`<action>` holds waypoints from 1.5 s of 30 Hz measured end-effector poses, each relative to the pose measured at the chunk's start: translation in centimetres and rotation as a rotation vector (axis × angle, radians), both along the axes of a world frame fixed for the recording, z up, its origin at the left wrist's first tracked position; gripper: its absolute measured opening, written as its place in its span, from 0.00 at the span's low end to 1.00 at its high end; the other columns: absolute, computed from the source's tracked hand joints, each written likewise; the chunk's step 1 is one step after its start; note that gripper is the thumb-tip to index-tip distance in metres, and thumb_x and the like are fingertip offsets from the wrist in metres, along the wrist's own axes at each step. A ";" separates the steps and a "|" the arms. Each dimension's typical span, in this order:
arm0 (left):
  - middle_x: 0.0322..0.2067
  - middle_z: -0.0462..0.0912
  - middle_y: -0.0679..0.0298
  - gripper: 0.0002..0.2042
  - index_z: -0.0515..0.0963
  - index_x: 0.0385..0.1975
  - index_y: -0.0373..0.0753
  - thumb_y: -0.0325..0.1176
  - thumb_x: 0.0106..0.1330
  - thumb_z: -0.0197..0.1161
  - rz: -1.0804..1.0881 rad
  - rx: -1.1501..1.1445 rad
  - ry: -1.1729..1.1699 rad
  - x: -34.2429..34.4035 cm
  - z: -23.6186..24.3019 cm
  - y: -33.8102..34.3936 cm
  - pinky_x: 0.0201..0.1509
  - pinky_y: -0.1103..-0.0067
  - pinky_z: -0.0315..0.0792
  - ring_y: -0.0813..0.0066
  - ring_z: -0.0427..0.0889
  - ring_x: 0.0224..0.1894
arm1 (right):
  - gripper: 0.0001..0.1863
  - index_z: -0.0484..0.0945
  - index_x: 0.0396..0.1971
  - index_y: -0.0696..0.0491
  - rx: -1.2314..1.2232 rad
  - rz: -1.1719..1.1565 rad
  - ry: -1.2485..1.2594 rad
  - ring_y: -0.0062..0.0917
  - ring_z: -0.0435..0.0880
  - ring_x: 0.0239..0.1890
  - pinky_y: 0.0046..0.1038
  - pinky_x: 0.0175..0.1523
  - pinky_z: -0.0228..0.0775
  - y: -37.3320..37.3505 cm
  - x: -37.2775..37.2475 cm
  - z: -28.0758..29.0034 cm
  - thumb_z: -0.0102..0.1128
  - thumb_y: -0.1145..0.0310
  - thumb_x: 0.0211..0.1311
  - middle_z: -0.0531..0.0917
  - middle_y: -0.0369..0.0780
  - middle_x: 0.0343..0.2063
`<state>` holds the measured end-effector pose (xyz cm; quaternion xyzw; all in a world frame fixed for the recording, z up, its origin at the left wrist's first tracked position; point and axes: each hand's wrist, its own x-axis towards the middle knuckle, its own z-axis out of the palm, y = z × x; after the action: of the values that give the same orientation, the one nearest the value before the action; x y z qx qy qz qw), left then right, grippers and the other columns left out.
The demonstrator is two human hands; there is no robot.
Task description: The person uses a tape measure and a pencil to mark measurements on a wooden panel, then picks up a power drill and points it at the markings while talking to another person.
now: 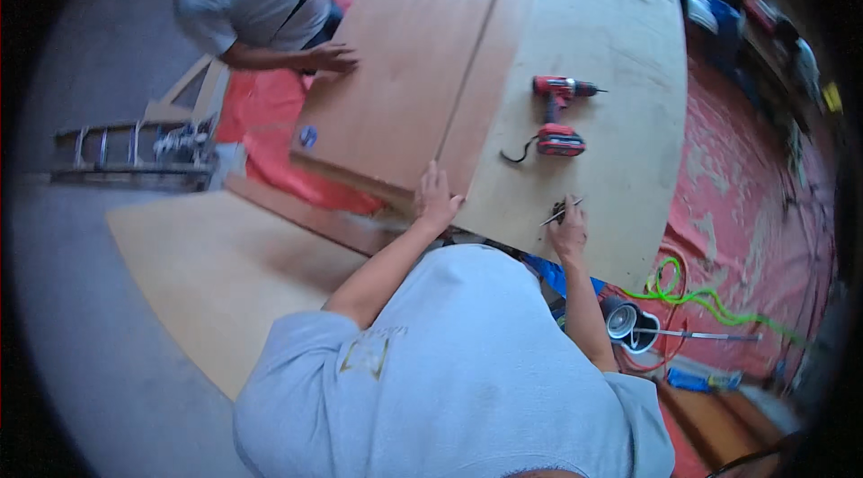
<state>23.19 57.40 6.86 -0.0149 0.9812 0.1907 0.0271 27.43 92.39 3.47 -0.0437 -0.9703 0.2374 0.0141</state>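
My left hand (436, 197) lies flat with its fingers stretched on the near end of a reddish-brown wooden panel (404, 55), beside the seam that runs away from me. My right hand (569, 233) rests low over a pale plywood sheet (620, 163). Its fingers are closed round a thin pencil-like stick (550, 219), and something small and dark shows at the fingertips, too blurred to name. Beyond that hand a red and black cordless drill (559, 114) lies on its side on the plywood, its bit pointing right and a black strap trailing from the battery end.
A co-worker (252, 1) stands at the far left, one hand on the panel. A loose plywood sheet (225, 271) lies at lower left, near a ladder (135, 145). Red sheeting (719, 208) covers the right floor, with a bright green hose (701, 298) and a bucket (634, 330).
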 end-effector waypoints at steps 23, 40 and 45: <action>0.63 0.69 0.45 0.38 0.69 0.66 0.41 0.47 0.58 0.77 0.078 0.146 -0.216 -3.0 0.3 0.1 0.69 0.51 0.68 0.40 0.69 0.66 | 0.44 0.72 0.69 0.54 -0.097 -0.134 0.273 0.48 0.77 0.61 0.43 0.68 0.68 -0.6 -0.7 -3.5 0.81 0.66 0.48 0.80 0.49 0.63; 0.60 0.79 0.51 0.27 0.77 0.61 0.38 0.43 0.63 0.72 0.002 0.513 -0.279 -2.6 -2.5 -1.2 0.68 0.62 0.73 0.52 0.78 0.63 | 0.46 0.71 0.68 0.56 -0.116 -0.096 0.144 0.47 0.77 0.63 0.43 0.68 0.68 -0.2 -1.8 -1.8 0.83 0.58 0.49 0.81 0.50 0.61; 0.50 0.86 0.52 0.19 0.83 0.53 0.39 0.41 0.67 0.69 0.034 0.476 -0.236 -3.3 0.5 -1.5 0.55 0.63 0.79 0.54 0.87 0.43 | 0.43 0.73 0.66 0.56 -0.106 -0.187 0.174 0.47 0.78 0.62 0.44 0.65 0.72 -0.5 -0.2 -1.1 0.82 0.58 0.52 0.81 0.49 0.62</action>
<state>19.89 55.90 7.35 -0.0470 0.8983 0.4135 0.1411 27.22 91.90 2.40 -0.1137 -0.9432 0.2890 0.1181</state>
